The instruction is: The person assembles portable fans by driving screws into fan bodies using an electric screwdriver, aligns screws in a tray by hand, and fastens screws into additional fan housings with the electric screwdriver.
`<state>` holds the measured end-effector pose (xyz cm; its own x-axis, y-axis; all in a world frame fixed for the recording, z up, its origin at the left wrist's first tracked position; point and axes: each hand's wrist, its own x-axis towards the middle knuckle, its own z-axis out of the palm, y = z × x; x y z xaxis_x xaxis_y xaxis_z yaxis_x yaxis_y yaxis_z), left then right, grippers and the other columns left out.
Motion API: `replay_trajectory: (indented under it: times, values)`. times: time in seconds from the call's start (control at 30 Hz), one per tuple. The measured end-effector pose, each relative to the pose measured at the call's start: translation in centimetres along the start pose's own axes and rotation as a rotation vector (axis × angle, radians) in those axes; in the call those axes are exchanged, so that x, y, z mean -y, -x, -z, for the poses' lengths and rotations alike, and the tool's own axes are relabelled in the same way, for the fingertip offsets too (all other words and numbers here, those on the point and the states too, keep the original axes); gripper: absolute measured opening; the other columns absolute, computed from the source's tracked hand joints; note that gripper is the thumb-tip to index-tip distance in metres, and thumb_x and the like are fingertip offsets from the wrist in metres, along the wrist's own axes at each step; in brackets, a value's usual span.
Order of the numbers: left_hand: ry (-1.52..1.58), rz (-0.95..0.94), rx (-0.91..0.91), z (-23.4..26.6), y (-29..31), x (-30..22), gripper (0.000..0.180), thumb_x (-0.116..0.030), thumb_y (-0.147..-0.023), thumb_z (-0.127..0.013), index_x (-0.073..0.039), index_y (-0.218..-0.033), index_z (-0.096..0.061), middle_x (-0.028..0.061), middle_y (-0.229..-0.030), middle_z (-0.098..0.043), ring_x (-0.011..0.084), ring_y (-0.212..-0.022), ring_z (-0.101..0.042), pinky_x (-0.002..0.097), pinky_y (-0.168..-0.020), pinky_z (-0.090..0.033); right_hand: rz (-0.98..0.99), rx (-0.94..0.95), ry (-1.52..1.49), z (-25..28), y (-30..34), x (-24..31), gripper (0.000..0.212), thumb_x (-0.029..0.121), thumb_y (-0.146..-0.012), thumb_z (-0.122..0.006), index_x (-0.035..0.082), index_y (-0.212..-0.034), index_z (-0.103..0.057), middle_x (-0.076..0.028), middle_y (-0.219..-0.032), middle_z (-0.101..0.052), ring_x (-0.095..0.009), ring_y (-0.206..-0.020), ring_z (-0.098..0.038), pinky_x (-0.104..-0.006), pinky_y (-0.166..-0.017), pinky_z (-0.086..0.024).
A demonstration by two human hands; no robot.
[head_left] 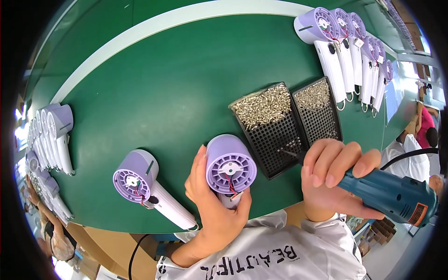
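Observation:
My left hand [212, 212] is closed round a purple handheld fan [228, 144], whose round open back shows slotted vanes, a white centre and red and black wires with a small white connector. In my right hand [329, 179] is a teal electric screwdriver [392, 192], gripped near its front. Its thin bit reaches over the perforated part of a black screw tray [270, 158], next to a few screws in the holes; whether the tip touches one I cannot tell. Just left of my left hand lies another fan [140, 170], with a purple head and white handle.
A second black tray [322, 122] of screws stands beside the first. Several fans [343, 60] lie in rows at the far right, and more fans [53, 130] at the far left. A black cable [410, 153] runs from the right. Other people are at the sides.

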<state>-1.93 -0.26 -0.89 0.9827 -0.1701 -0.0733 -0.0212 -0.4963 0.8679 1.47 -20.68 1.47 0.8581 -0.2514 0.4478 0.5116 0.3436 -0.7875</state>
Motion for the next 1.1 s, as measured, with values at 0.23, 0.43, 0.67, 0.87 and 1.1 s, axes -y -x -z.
replay_trajectory:
  times: [0.23,0.43,0.67,0.87,1.1]
  values:
    - [-0.066,-0.014,-0.024,-0.32,-0.13,-0.46,0.096,-0.007,-0.071,-0.078,0.006,-0.151,-0.027,0.0286,-0.155,-0.035,0.0422,-0.131,-0.04,0.0483,-0.105,-0.025,0.013,-0.011,0.018,0.14,0.12,0.08,0.071,0.076,-0.087,-0.059,0.01,-0.113,-0.052,-0.004,-0.078,-0.056,-0.017,-0.057,-0.057,-0.0322,-0.054,-0.047]
    - [-0.017,-0.006,-0.028,-0.24,-0.32,-0.26,0.097,-0.005,-0.071,-0.077,0.007,-0.152,-0.025,0.0288,-0.154,-0.036,0.0428,-0.131,-0.039,0.0481,-0.108,-0.026,0.011,-0.002,-0.001,0.18,-0.03,0.15,0.072,0.076,-0.087,-0.059,0.009,-0.114,-0.054,-0.005,-0.078,-0.056,-0.018,-0.057,-0.055,-0.0328,-0.053,-0.046]
    - [0.025,-0.013,-0.018,-0.11,-0.26,-0.29,0.098,0.0,-0.075,-0.077,0.007,-0.154,-0.02,0.0244,-0.155,-0.033,0.0388,-0.131,-0.036,0.0457,-0.111,-0.027,0.001,0.009,0.005,0.1,0.12,0.55,0.072,0.076,-0.088,-0.056,0.009,-0.115,-0.053,-0.006,-0.08,-0.055,-0.019,-0.058,-0.054,-0.0354,-0.056,-0.047]
    - [0.028,-0.012,-0.013,-0.22,-0.27,-0.28,0.098,-0.001,-0.075,-0.078,0.008,-0.154,-0.02,0.0244,-0.155,-0.033,0.0386,-0.131,-0.036,0.0458,-0.111,-0.026,0.006,0.028,-0.007,0.47,0.07,0.57,0.073,0.077,-0.089,-0.054,0.009,-0.115,-0.053,-0.007,-0.082,-0.055,-0.019,-0.061,-0.055,-0.0353,-0.056,-0.047]
    - [0.037,-0.018,-0.015,-0.43,-0.28,-0.3,0.098,-0.002,-0.075,-0.079,0.008,-0.154,-0.022,0.0234,-0.155,-0.035,0.0378,-0.13,-0.037,0.0456,-0.111,-0.026,0.019,0.018,-0.052,0.45,0.03,0.65,0.073,0.077,-0.09,-0.054,0.009,-0.116,-0.053,-0.006,-0.081,-0.055,-0.019,-0.061,-0.054,-0.0349,-0.055,-0.045]
